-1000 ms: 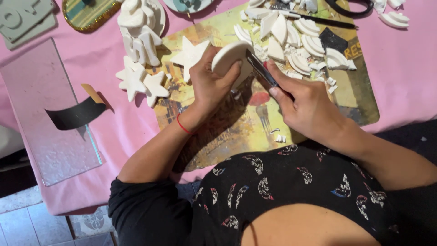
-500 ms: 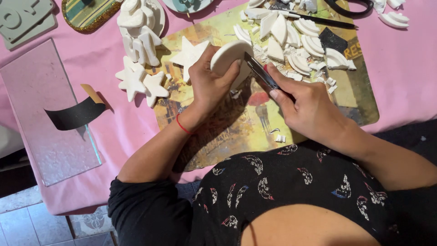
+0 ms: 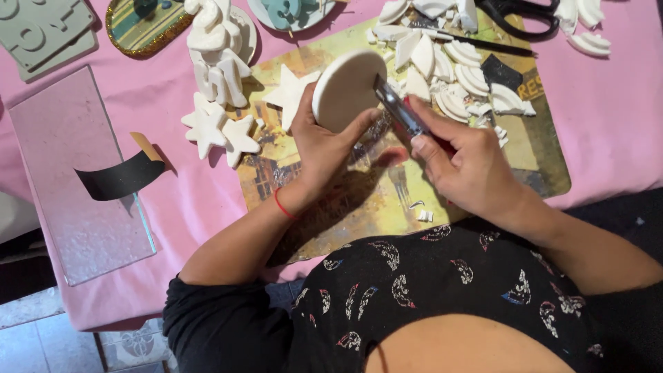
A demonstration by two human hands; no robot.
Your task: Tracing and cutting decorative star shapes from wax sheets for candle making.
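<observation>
My left hand (image 3: 324, 141) grips a round white plaster disc (image 3: 345, 88), tilted on edge above a picture placemat (image 3: 387, 207). My right hand (image 3: 459, 162) is closed around a small metal blade tool with a red handle (image 3: 399, 114), whose tip touches the disc's right edge. A thin red band circles my left wrist. White chips (image 3: 423, 213) lie on the mat below my hands.
White plaster stars (image 3: 217, 128) and stacked figures (image 3: 217, 55) lie left of the disc. Curved white pieces (image 3: 459, 65) cover the mat's far end, with black scissors (image 3: 521, 15) beyond. A glass sheet (image 3: 83, 173) carrying a black strip (image 3: 121, 176) rests on the pink tablecloth (image 3: 608, 124).
My left hand has turned the disc so more of its flat face shows. The blade has shifted slightly along the disc's edge.
</observation>
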